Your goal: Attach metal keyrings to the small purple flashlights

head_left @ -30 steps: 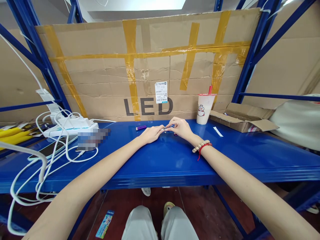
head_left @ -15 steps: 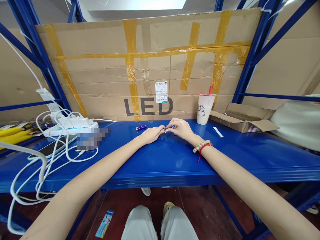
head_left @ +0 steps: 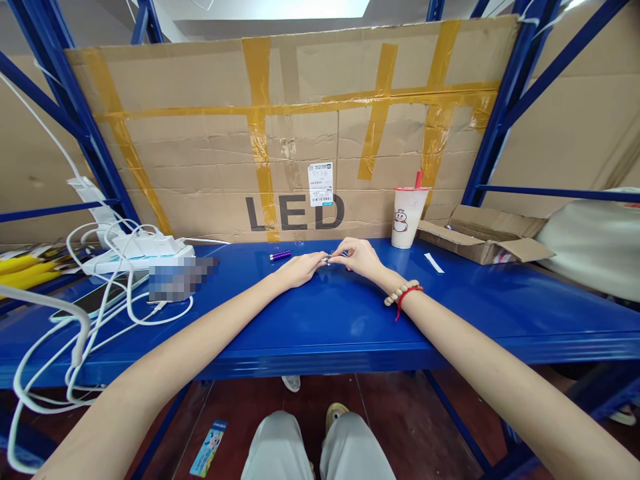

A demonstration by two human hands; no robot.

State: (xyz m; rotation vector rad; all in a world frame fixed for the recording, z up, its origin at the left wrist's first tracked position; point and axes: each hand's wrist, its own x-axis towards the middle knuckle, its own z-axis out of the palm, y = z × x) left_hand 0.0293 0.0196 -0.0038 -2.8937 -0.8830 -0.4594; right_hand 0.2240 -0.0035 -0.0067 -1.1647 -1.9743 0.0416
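at the shelf (head_left: 320, 320), hands (head_left: 301, 269) still pinch something shiny (head_left: 329, 259)

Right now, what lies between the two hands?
Between the left hand and right hand, the head view shows a small shiny piece, too tiny to identify.

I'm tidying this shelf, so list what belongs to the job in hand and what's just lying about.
In the job:
small shiny piece, held between left hand and right hand
probably the purple tube, lying near the left hand

Apparently just lying about:
lidded cup
open cardboard box
white strip
white power strip
flat blue packet on the floor
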